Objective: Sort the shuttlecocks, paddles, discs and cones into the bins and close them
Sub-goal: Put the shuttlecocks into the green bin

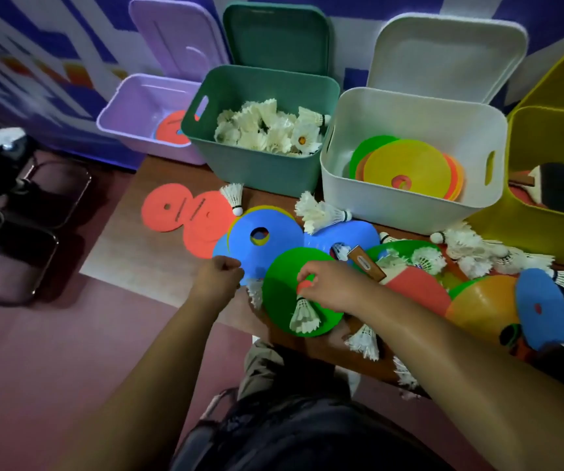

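While the right hand (328,287) pinches the green cone (294,290) at its centre hole, the shuttlecock (304,316) resting on it at 6 o'clock could slide off onto the floor if the cone tilts. Left hand (221,277), its grip curled closed at the blue cone's (267,239) edge at 9 o'clock, may hold something; I cannot tell.

Dim, soft focus, dark warped edges

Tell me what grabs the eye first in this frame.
The green bin, heaped with white shuttlecocks, stands out at the back of the table among four open bins. In front, bright discs and cones litter the table, where the right hand pinches a green cone at its centre hole.
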